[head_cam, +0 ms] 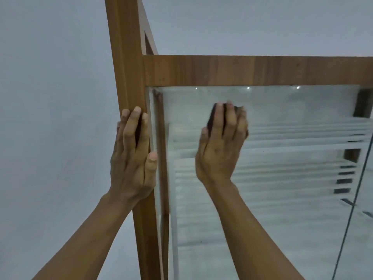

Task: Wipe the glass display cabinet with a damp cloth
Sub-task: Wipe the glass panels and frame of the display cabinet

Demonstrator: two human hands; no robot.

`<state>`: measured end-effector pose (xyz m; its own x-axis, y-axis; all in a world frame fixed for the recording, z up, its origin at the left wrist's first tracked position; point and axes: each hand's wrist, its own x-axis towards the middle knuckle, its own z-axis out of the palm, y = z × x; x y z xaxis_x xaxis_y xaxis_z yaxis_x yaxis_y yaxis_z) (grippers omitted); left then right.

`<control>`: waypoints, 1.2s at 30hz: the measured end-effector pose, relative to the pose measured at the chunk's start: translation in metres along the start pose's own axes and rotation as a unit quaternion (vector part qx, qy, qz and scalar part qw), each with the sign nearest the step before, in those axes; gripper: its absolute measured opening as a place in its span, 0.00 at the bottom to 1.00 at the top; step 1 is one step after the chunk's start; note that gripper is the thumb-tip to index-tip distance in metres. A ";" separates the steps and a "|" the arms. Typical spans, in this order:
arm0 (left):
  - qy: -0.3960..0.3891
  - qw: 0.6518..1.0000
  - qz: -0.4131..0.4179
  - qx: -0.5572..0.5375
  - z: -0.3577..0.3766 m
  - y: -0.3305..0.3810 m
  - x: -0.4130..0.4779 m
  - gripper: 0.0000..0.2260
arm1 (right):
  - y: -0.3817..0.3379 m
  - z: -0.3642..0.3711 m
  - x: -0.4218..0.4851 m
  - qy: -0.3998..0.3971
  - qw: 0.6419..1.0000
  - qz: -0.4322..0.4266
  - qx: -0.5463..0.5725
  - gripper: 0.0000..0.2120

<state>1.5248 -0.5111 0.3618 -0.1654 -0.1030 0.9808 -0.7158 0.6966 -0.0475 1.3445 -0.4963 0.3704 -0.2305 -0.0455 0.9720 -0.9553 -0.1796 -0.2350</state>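
The glass display cabinet has a wooden frame and a front glass pane filling the right half of the view. My right hand lies flat against the upper part of the pane with straight fingers, pressing a dark cloth to the glass; only dark edges of the cloth show between and beside the fingers. My left hand rests on the vertical wooden corner post, fingers extended up along it, thumb on the post's inner edge.
A plain pale wall lies behind and to the left of the cabinet. White shelves show through the glass. A thin vertical seam in the glass runs down at the right.
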 end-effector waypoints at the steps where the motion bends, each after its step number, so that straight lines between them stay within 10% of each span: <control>1: 0.003 1.000 0.000 0.001 -0.001 0.000 0.000 0.29 | -0.020 0.007 -0.018 -0.044 0.994 -0.097 0.021 0.26; 4: -0.004 1.000 -0.005 0.012 0.000 0.004 -0.013 0.29 | -0.024 0.009 -0.071 -0.116 0.961 -0.249 0.036 0.27; 10: -0.016 0.998 -0.014 0.067 0.012 0.013 -0.066 0.29 | 0.034 -0.010 -0.075 0.011 0.998 0.058 -0.002 0.24; 16: -0.016 0.994 -0.018 0.110 0.030 0.033 -0.168 0.29 | 0.038 0.000 -0.187 -0.098 0.951 -0.294 -0.002 0.27; 21: -0.017 0.992 0.002 0.123 0.046 0.035 -0.260 0.28 | 0.117 -0.023 -0.214 0.046 0.996 0.075 0.009 0.25; 26: 0.023 0.997 -0.031 0.070 0.061 0.043 -0.330 0.28 | 0.043 0.006 -0.358 -0.093 0.960 -0.264 0.028 0.30; 33: 0.030 0.998 -0.034 0.039 0.078 0.044 -0.410 0.29 | 0.133 -0.021 -0.379 0.010 1.000 0.011 -0.012 0.26; 36: 0.029 0.999 -0.035 0.025 0.079 0.044 -0.419 0.29 | 0.088 -0.016 -0.422 -0.133 0.974 -0.180 0.028 0.30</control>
<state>1.5089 -0.4939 -0.0657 -0.0756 -0.1076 0.9913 -0.7572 0.6531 0.0131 1.3550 -0.4767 -0.0606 0.1804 -0.2216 0.9583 -0.9522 -0.2835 0.1137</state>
